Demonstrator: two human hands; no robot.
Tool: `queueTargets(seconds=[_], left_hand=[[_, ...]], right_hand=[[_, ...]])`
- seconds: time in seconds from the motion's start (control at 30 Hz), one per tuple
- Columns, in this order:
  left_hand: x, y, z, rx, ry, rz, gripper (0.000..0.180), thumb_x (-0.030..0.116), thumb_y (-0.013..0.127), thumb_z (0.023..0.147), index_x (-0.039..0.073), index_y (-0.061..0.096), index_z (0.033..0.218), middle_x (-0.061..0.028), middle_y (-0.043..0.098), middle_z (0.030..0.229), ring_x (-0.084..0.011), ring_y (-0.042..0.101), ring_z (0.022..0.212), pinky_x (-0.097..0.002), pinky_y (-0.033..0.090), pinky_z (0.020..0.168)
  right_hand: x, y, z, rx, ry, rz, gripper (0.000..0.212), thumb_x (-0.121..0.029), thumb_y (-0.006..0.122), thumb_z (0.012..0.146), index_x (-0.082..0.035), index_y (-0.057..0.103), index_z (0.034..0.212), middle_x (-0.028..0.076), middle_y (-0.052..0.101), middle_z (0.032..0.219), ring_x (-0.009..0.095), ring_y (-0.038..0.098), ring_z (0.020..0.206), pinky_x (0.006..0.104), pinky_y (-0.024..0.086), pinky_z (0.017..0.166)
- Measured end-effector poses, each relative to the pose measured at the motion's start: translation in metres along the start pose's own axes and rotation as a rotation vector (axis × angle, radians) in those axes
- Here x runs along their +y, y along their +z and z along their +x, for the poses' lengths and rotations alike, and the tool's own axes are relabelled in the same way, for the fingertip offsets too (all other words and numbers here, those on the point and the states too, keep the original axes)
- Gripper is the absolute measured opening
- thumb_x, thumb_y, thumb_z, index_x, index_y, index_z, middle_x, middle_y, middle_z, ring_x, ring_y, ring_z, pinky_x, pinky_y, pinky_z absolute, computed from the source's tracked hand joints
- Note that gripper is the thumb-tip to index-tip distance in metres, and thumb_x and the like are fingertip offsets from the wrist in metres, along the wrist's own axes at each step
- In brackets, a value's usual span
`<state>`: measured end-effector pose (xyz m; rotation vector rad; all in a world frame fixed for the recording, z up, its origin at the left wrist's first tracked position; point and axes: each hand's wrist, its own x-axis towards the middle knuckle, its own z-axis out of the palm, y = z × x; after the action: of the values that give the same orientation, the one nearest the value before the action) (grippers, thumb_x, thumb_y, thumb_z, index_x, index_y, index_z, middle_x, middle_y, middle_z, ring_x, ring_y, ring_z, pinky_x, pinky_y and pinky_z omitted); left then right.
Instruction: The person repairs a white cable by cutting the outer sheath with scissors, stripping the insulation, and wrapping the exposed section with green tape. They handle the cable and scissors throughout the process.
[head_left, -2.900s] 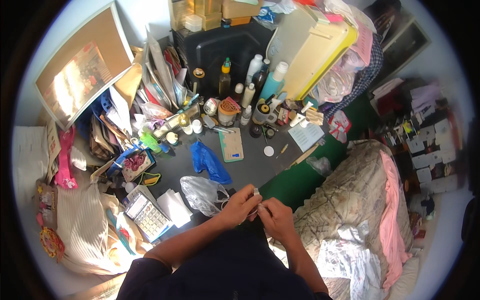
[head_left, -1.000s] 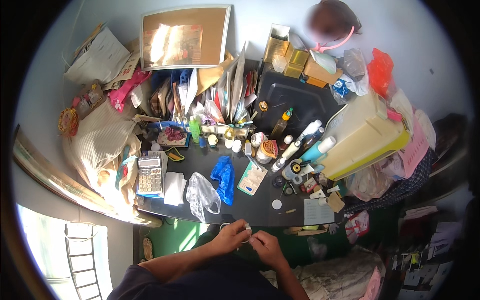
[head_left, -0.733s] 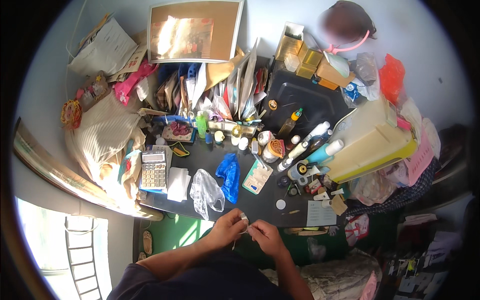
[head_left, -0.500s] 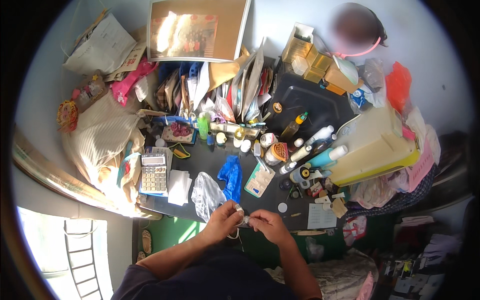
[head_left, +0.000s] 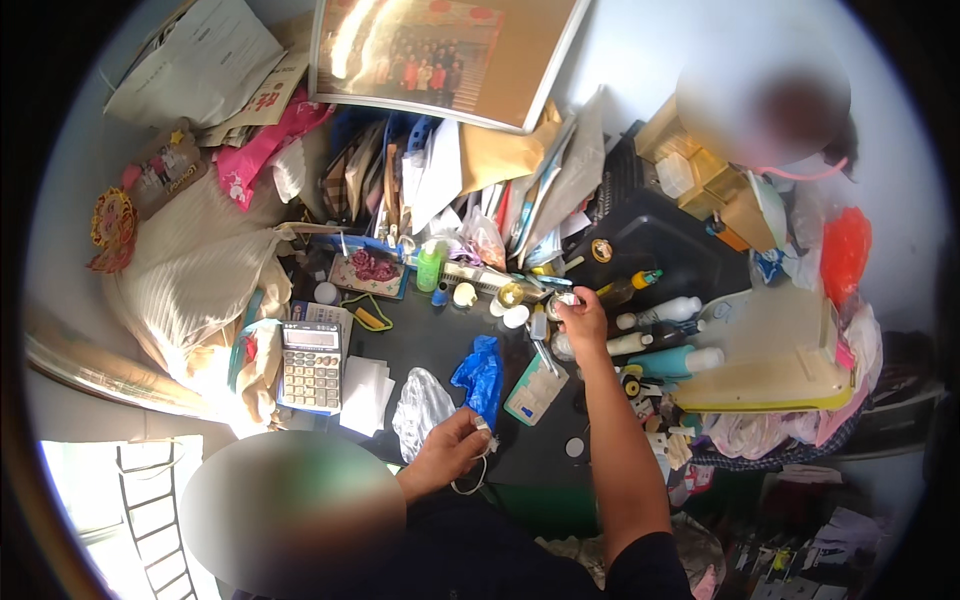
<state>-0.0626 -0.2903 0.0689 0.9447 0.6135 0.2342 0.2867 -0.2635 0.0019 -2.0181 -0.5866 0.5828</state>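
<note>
Left hand [head_left: 446, 450] pinching small white piece [head_left: 481, 424] (connector, maybe), thin cord [head_left: 468, 491] looping below, near blue bag [head_left: 481, 370]. Right hand [head_left: 583, 322] at round container [head_left: 562, 303], fingers curled; grip or touch, can't tell. Step, likely: left holds, right reaches. Next move calls for sure fingertip purchase, clearance from bottles [head_left: 662, 312].

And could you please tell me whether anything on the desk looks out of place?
No spill shows; the crumpled blue plastic bag and crumpled clear plastic bag look stray, lying loose on the black desktop near the left hand, not put away.
</note>
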Motion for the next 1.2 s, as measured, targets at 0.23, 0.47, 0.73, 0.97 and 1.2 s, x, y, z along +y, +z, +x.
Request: queueTargets(seconds=[0.23, 0.47, 0.73, 0.97, 1.2], left_hand=[[0.018, -0.018, 0.014, 0.086, 0.002, -0.121, 0.007, 0.012, 0.056, 0.107, 0.007, 0.052, 0.103, -0.0011, 0.054, 0.079, -0.0067, 0.047, 0.057, -0.0224, 0.037, 0.049], [0.011, -0.026, 0.027, 0.089, -0.022, -0.338, 0.008, 0.016, 0.055, 0.108, 0.01, 0.052, 0.104, -0.0029, 0.059, 0.084, -0.0109, 0.052, 0.056, -0.0238, 0.039, 0.052], [0.007, -0.006, 0.034, 0.152, -0.032, -0.327, 0.006, 0.011, 0.049, 0.108, 0.008, 0.054, 0.106, -0.0068, 0.062, 0.087, -0.0133, 0.053, 0.057, -0.0247, 0.043, 0.052], [-0.006, 0.015, 0.033, 0.163, -0.036, -0.327, 0.007, 0.017, 0.053, 0.108, 0.011, 0.053, 0.105, -0.0039, 0.063, 0.09, -0.0128, 0.06, 0.063, -0.0251, 0.049, 0.056], [-0.021, 0.039, 0.046, 0.11, -0.038, -0.369, 0.008, 0.019, 0.051, 0.109, 0.012, 0.054, 0.108, -0.005, 0.064, 0.093, -0.0136, 0.062, 0.068, -0.0255, 0.047, 0.057]], right_hand=[[0.01, 0.031, 0.045, -0.01, -0.037, -0.061, 0.028, -0.022, 0.078, 0.088, -0.003, 0.07, 0.108, 0.008, 0.071, 0.081, 0.017, 0.068, 0.066, 0.0334, 0.056, 0.056], [0.01, 0.02, 0.039, 0.012, -0.046, -0.001, 0.029, -0.019, 0.076, 0.086, -0.001, 0.073, 0.109, 0.008, 0.072, 0.079, 0.015, 0.068, 0.063, 0.0298, 0.054, 0.06], [-0.027, -0.005, 0.019, -0.089, 0.154, 0.44, 0.022, -0.003, 0.074, 0.089, 0.002, 0.068, 0.109, 0.006, 0.071, 0.086, 0.011, 0.065, 0.066, 0.0232, 0.05, 0.057], [-0.039, -0.03, 0.002, -0.148, 0.208, 0.641, 0.021, 0.001, 0.073, 0.089, 0.001, 0.065, 0.109, 0.007, 0.07, 0.088, 0.014, 0.068, 0.072, 0.0245, 0.054, 0.061], [-0.018, -0.061, -0.031, -0.31, 0.032, 0.769, 0.017, 0.001, 0.072, 0.09, -0.003, 0.063, 0.103, 0.005, 0.066, 0.086, 0.01, 0.062, 0.069, 0.0235, 0.046, 0.059]])
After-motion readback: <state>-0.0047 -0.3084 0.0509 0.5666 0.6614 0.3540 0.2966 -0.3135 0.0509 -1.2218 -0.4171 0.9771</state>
